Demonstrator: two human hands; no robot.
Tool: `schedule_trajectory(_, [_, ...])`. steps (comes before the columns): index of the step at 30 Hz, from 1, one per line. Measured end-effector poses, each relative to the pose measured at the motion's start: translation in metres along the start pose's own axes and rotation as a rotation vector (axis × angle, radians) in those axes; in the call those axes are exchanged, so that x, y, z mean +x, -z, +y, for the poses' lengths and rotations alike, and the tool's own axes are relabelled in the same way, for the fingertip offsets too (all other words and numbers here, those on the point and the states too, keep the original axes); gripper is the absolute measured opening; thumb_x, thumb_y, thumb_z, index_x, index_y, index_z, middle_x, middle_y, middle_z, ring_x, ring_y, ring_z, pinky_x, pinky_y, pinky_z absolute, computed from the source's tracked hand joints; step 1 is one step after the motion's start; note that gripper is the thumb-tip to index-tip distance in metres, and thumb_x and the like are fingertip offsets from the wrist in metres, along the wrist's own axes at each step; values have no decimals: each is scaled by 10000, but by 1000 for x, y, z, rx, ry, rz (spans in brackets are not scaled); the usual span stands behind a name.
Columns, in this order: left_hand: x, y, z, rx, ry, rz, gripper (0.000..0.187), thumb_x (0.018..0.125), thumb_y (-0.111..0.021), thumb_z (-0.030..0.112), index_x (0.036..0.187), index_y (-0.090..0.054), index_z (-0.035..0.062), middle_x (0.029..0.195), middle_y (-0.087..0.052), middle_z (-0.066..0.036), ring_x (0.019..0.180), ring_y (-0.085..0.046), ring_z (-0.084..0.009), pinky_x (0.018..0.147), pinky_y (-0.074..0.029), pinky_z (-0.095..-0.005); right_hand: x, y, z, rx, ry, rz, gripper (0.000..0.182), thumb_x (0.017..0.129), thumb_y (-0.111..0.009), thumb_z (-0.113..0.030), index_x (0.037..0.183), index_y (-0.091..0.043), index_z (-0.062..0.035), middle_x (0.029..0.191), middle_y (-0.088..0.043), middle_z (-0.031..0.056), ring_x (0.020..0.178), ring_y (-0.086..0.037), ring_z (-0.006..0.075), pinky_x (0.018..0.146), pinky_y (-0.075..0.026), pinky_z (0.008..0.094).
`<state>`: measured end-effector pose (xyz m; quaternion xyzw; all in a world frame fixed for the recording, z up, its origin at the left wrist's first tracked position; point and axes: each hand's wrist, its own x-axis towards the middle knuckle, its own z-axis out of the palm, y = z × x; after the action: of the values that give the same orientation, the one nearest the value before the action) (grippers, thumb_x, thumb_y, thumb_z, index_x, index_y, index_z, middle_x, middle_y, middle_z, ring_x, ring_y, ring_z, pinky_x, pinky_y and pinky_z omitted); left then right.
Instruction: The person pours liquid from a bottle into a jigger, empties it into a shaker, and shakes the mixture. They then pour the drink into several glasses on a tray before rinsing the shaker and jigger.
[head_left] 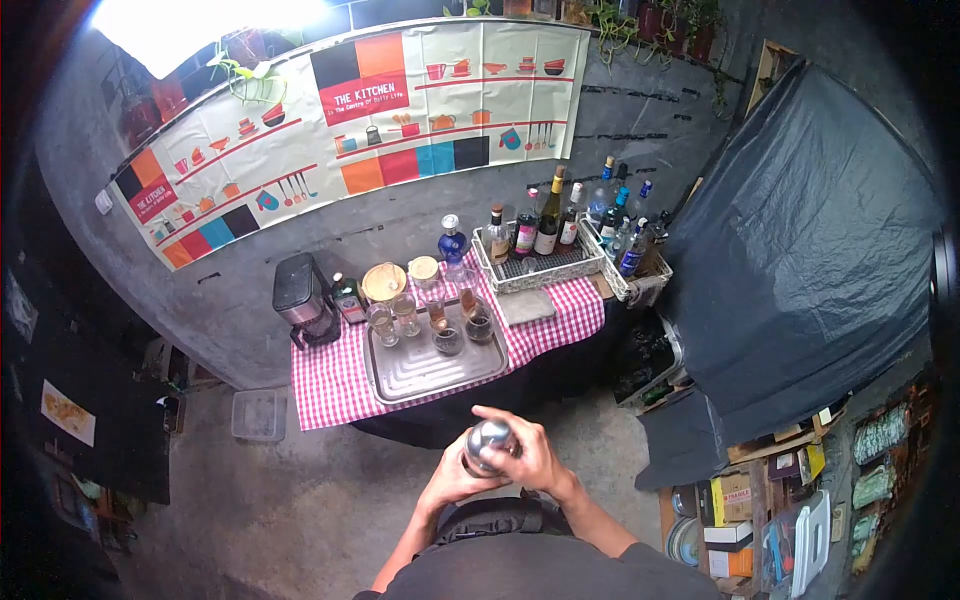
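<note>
A shiny metal shaker [490, 440] is held upright close to my body, in front of the table. My left hand [455, 480] wraps round its lower part. Over its rounded top, my right hand [532, 458] grips it with the fingers curved round. Beyond my hands, a metal tray [435, 372] rests on the checked cloth [330, 385], holding several glasses, among them a dark round one [479, 322] and a stemmed one [383, 322]. The shaker's contents are hidden.
Behind the tray stand a black coffee maker [305, 300], wooden-lidded jars [384, 281] and a blue bottle [452, 240]. A basket [545, 277] of bottles sits at the back right. On the floor is a clear bin [258, 415]; shelves [745, 500] stand at lower right.
</note>
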<state>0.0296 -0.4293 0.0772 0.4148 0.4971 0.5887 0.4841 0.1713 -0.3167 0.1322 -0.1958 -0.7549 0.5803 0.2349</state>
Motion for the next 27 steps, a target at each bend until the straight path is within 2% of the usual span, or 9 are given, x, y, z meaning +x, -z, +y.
schedule_trajectory(2, [3,8,-6,62,-44,13,741,656,-935,110,1302,-582,25,1212,-657,-65,1126,-622,-153,1005,-504,-341,-2,-1,15,71,-59,23,575,837,-716,-215,1340,-583,31,1331,-637,239,1276,-613,292,1069,-477,428])
schedule_trajectory(5, [3,11,-8,160,-169,87,724,651,-938,117,1273,-579,30,1177,-659,-58,1072,-636,-148,974,-517,-341,-7,-5,15,-66,314,11,619,823,-721,-222,1375,-554,4,1387,-593,247,1355,-533,403,1132,-423,465])
schedule_trajectory(8, [1,7,-26,-22,-11,70,708,662,-934,121,1259,-563,36,1163,-656,-55,1050,-640,-148,959,-522,-344,5,0,6,-282,376,-106,674,802,-747,-248,1403,-555,-12,1403,-579,257,1379,-519,365,1150,-401,478])
schedule_trajectory(12, [7,4,-12,72,-56,105,693,666,-932,113,1260,-586,24,1151,-668,-59,1072,-635,-155,978,-511,-342,7,3,7,57,-100,-38,662,826,-729,-272,1412,-549,-22,1401,-585,256,1356,-541,371,1137,-413,462])
schedule_trajectory(14, [5,9,-10,155,-155,168,729,644,-925,80,1288,-586,30,1193,-662,-82,1123,-631,-170,988,-510,-334,1,-2,28,-2,233,31,640,837,-716,-269,1411,-546,-43,1438,-566,229,1394,-502,376,1159,-370,528])
schedule_trajectory(16, [6,11,-25,102,-161,146,736,647,-917,72,1294,-568,39,1181,-665,-87,1115,-636,-173,978,-514,-329,-5,-2,8,-232,282,-85,634,830,-723,-268,1408,-550,-72,1531,-495,166,1476,-399,355,1169,-239,686])
schedule_trajectory(18, [3,5,-26,-5,-139,111,733,653,-914,75,1291,-553,43,1169,-666,-81,1096,-642,-174,970,-517,-332,2,-4,5,-284,359,-85,626,832,-727,-266,1398,-559,-58,1485,-542,175,1439,-445,380,1168,-282,650])
schedule_trajectory(21, [5,-3,-8,32,-76,130,691,654,-914,84,1255,-575,36,1157,-672,-68,1073,-650,-168,952,-523,-333,9,-9,17,3,164,117,572,838,-713,-217,1346,-590,13,1355,-632,233,1338,-549,415,1155,-368,525])
schedule_trajectory(27, [1,13,-15,191,-125,114,693,671,-910,104,1265,-563,25,1133,-677,-60,1038,-658,-150,918,-540,-327,-1,-4,15,-163,310,-44,618,808,-773,-288,1358,-601,-67,1410,-611,155,1419,-468,394,1165,-284,643])
